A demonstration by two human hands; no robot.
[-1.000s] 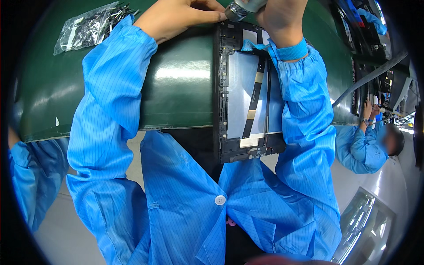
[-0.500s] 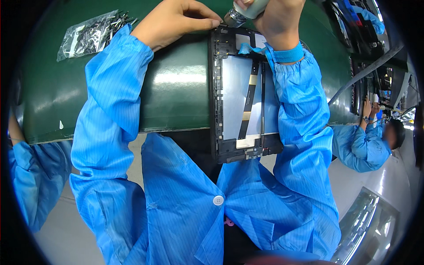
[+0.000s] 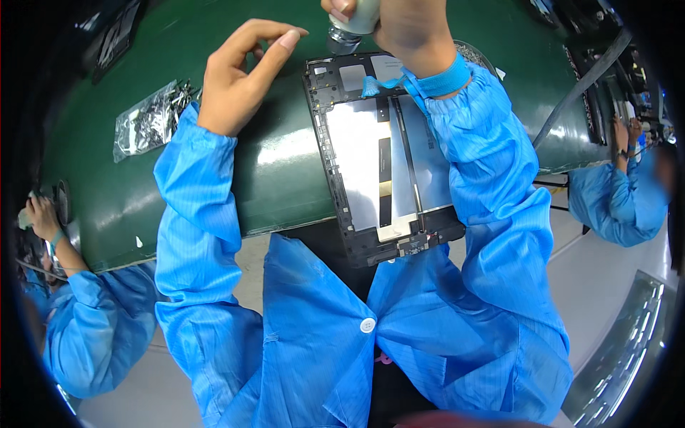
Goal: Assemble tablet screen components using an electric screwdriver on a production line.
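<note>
Nearest the blue coat [image 3: 321, 335], the opened flat device [image 3: 386, 153] lies between the forearms on the green surface [image 3: 278, 192], its near end jutting past the front edge. A push from the lap or a sleeve could tip or skew it. The right sleeve [image 3: 479, 143] overlaps its right side, so cloth could snag the thin dark cable [image 3: 409, 157] or rub the silver sheet.

Farther up, a loose strap tail [image 3: 385, 84] hangs from the blue wristband [image 3: 444, 78] over the device; whether it touches I cannot tell, but it could catch on exposed parts.

The right grip [image 3: 412, 28] is wrapped around a pale tool [image 3: 354, 20], metal collar pointing down by the device's far end. Contact is unclear; a slip there could scratch the frame. The left grip [image 3: 239, 82] is released, fingers loosely bent and nothing visible between them; near the collar, a fingertip could be nipped.

Behind the right wrist, a round dish [image 3: 488, 58] of tiny metal bits could spill if elbowed. To the left, the clear bag [image 3: 145, 123] lies with black pieces at its mouth, which a brushing forearm could scatter.
</note>
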